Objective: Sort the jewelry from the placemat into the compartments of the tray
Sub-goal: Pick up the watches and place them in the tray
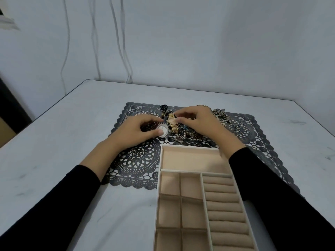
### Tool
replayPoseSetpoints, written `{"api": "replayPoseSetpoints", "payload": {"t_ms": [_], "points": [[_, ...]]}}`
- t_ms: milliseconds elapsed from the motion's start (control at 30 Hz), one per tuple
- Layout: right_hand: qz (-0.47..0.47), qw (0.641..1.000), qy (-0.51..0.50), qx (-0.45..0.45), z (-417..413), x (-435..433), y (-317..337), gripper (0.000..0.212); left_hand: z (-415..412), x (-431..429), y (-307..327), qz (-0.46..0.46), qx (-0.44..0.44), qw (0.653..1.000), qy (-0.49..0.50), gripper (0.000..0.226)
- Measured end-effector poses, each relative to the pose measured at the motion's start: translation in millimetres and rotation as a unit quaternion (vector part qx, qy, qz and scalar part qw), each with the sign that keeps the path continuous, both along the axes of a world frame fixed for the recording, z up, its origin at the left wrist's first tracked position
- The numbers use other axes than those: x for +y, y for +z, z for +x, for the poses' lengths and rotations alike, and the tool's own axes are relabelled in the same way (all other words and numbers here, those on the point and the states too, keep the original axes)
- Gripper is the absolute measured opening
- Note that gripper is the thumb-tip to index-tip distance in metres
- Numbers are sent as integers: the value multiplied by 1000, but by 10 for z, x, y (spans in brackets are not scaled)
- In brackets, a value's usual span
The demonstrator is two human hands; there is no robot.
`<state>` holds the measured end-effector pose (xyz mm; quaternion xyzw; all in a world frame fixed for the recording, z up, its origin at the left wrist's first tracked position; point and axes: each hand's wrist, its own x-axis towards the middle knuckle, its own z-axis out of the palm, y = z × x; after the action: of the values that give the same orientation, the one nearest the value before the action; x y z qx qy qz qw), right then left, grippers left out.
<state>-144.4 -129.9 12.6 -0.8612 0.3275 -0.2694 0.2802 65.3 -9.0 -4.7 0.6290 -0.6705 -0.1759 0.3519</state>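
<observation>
A dark lace placemat [137, 160] lies on the table with a heap of jewelry [192, 132] at its far middle. My left hand [137, 130] pinches a silver watch [163, 132] between thumb and fingers. Just right of it, my right hand [197, 122] pinches a gold watch [172, 122] at its case. The beige tray [201, 200] stands in front of the heap, partly on the placemat. Its visible compartments hold nothing: one wide one at the far end, several square ones on the left, and a column of ring rolls [224, 211] on the right.
Loose rings [239, 126] lie on the placemat's right part, small rings [137, 110] at its far left, a metal pendant piece [220, 114] past my right hand. The white table [63, 142] ends at a wall behind, with cables [125, 51] hanging down it.
</observation>
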Motion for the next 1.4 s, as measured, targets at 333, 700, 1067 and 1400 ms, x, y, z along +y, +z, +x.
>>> {"api": "replayPoseSetpoints", "payload": {"t_ms": [333,700,1067,1400], "points": [[72,996,45,14,12,-108,-18,25,-10,-72,60,14,35,999,-14,25],[95,991,91,41,44,-143,21,23,25,-121,43,22,106,994,-25,22],[124,988,91,-11,63,-117,-18,23,-3,-98,69,12,152,988,-12,22],[140,986,81,-45,47,-68,7,21,30,-114,25,-4,176,984,-19,20]]}}
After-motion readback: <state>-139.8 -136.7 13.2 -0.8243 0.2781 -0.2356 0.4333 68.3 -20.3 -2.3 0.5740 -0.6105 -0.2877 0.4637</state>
